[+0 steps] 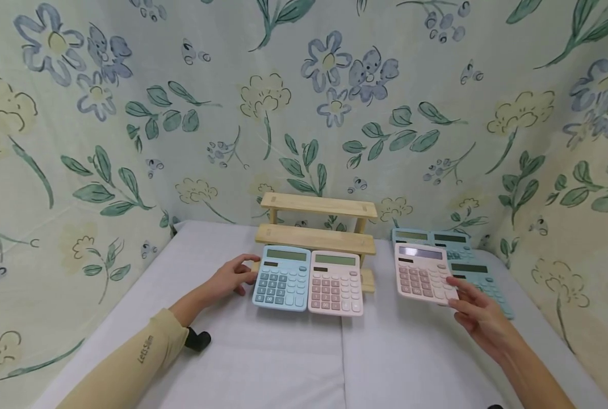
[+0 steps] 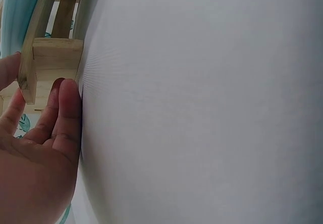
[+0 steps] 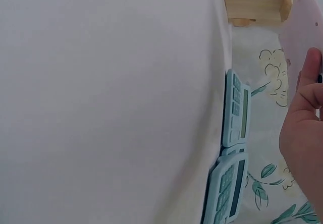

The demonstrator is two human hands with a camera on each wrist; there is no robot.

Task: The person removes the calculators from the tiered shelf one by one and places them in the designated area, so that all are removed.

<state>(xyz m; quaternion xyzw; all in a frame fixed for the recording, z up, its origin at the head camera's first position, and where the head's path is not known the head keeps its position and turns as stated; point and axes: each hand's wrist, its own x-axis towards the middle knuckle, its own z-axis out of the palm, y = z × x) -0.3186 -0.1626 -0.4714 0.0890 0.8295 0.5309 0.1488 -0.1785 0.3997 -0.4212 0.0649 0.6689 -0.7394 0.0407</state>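
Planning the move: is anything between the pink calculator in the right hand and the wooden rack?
Nothing visible: only white cloth shows between the held pink calculator and the wooden rack. The blue calculators at right are outside that gap.

Bright up top, kinda murky down at the wrists
Lit softly and pretty flat in the head view across the floral cloth (image 1: 416, 74) and white bench (image 1: 263, 358), with faint shadow below the propped blue calculator (image 1: 281, 278) and a pale reflection on the display (image 1: 421, 253) of the raised pink calculator (image 1: 422, 278). Mostly crisp in the middle, but stretched wide-angle style toward the edges, including the tan sleeve (image 1: 130, 363). Way duller and greyer in the left wrist view, darkening toward the right edge and softly shadowed around the left hand (image 2: 40, 168). Also dim in the right wrist view, a bit fuzzy on the lower blue calculator (image 3: 229, 188). Can't pin down the light source.
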